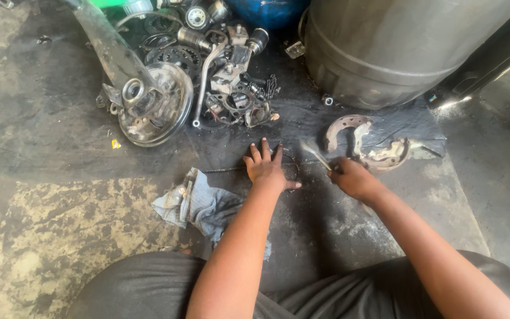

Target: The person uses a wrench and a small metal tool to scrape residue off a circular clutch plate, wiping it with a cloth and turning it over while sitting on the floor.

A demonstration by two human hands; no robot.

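Both of my hands are down on the dark, oily floor (60, 118). My left hand (267, 168) lies flat with the fingers spread, gripping nothing, its fingertips touching a thin rod (231, 169) that lies along the floor. My right hand (352, 177) is clenched around the handle of a small metal tool (315, 153), whose blurred tip points up and to the left. Just beyond that hand lie two curved, rusty brake shoes (364, 142). A crumpled grey rag (199, 204) sits near my left forearm. Farther off, a wheel hub (151, 106) rests among loose greasy parts, with a big metal drum (385, 47) to their right.
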